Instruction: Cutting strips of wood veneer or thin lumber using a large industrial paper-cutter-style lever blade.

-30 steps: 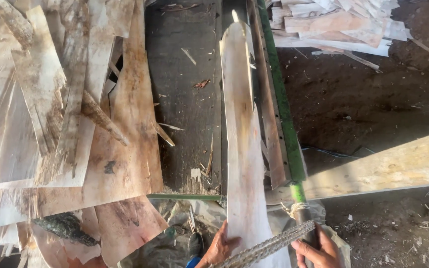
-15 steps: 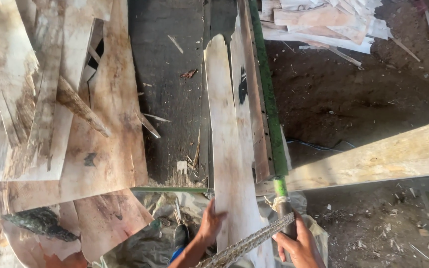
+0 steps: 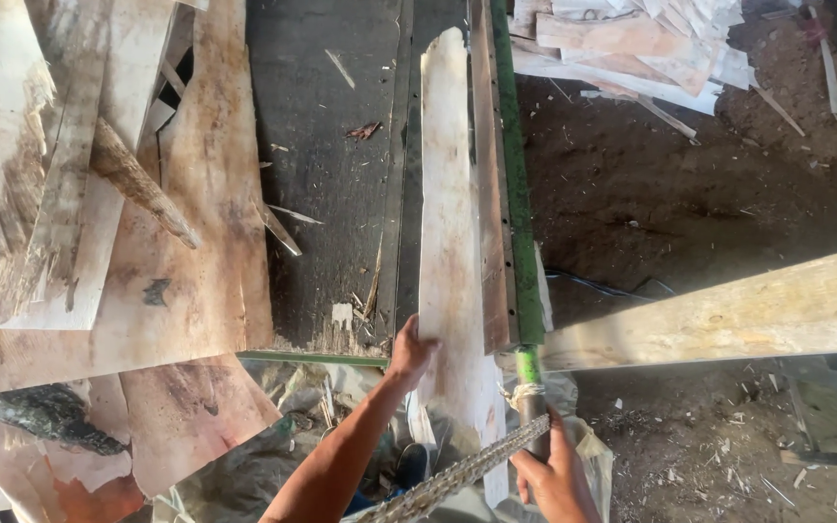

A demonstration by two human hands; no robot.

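Dark bench point(image 3: 331, 194), veneer strip point(image 3: 449, 213) lengthwise pointing away, left hand point(image 3: 409, 353) grip on near edge, right hand point(image 3: 549, 475) clenched on lever point(image 3: 532, 407).

From my remote view, warm daylight on the pale veneer strip point(image 3: 452, 223), mild glare on the wooden beam point(image 3: 728, 315), dim shade over the dirt floor point(image 3: 670, 194), sharp centre, slight softness and stretching at the edges

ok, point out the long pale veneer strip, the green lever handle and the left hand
long pale veneer strip point(image 3: 449, 223), head view, mid-length of its face
green lever handle point(image 3: 529, 366), head view, green section above the wrapped cord
left hand point(image 3: 410, 353), head view, back of the hand
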